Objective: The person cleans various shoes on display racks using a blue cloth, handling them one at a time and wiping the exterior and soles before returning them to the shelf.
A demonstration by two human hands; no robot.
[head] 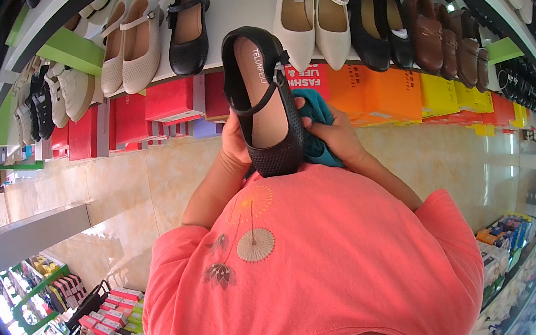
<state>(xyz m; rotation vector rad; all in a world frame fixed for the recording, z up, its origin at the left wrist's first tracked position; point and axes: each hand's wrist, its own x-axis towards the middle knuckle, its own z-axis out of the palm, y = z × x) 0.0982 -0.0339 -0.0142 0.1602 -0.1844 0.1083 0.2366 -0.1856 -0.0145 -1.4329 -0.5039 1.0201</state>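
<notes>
A black perforated Mary Jane shoe (279, 158) with a buckled strap and a beige insole is held up at chest height, toe towards me. My left hand (236, 139) grips its left side, the fingers hidden behind it. On the other side my right hand (331, 132) holds a bunched teal cloth (313, 106) against the shoe's buckle side. A similar black shoe (189, 51) stands on the white shelf (240, 0) beyond, beside a beige perforated pair (141, 57).
White pointed shoes (298, 28), black flats (370, 29) and brown loafers (428, 42) line the shelf's right part. Red shoeboxes (132, 121) and orange ones (392, 97) are stacked below it. Behind me, at lower left, a rack holds more boxes (112, 332).
</notes>
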